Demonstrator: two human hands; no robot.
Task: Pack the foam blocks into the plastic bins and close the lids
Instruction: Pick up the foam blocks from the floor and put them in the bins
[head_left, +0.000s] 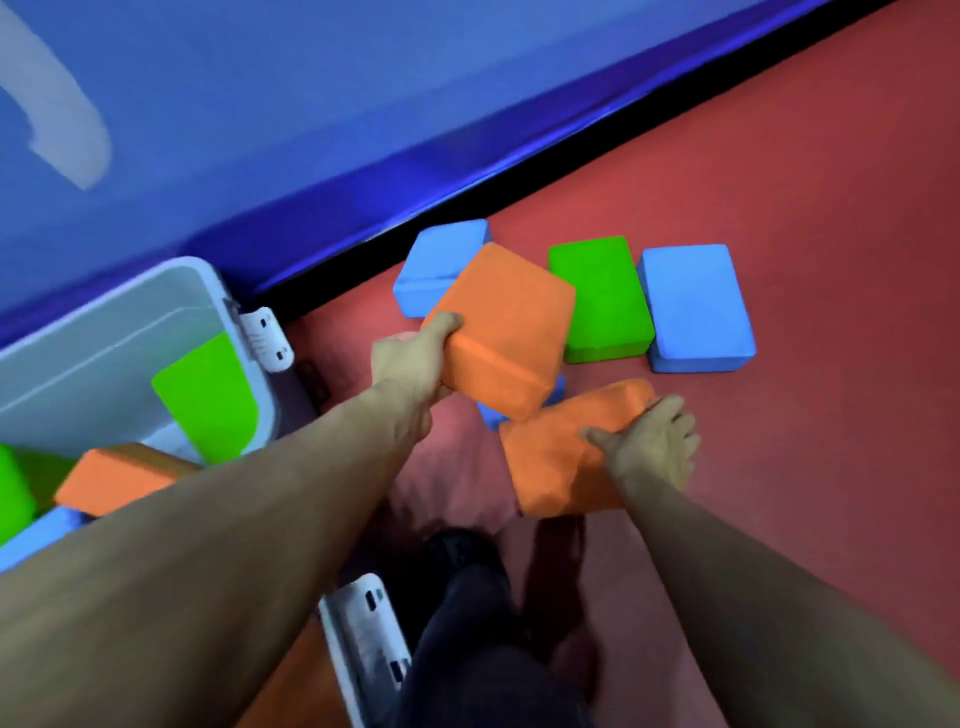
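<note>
1. Orange foam fills both hands: the left hand (410, 358) is clamped on the near corner of a raised orange block (506, 322), thumb on top, fingers curled under its short end, so the block is tilted above the red floor (805, 182).
2. Bare and nearly straight, the left forearm runs from the lower left of the frame up to that block, crossing over the open plastic bin (156, 322).
3. Flatter in pose, the right hand (652, 447) lies on a second orange block (550, 462), thumb spread to the left and fingers draped over its far edge; how firmly it grips I cannot tell, as the frame is blurred there.
4. Beneath the two orange blocks a blue block (493, 413) peeks out, mostly hidden.
5. Beyond the hands, lying flat on the floor, are a blue block by the mat (441, 260), a green block (597, 296) and, just beside it, another blue block (696, 306).
6. Inside the bin a green block in the bin (208, 395) leans on its wall, with an orange block in the bin (114, 475) nearer the camera.
7. Behind the bin rises a blue padded mat (363, 104).
</note>
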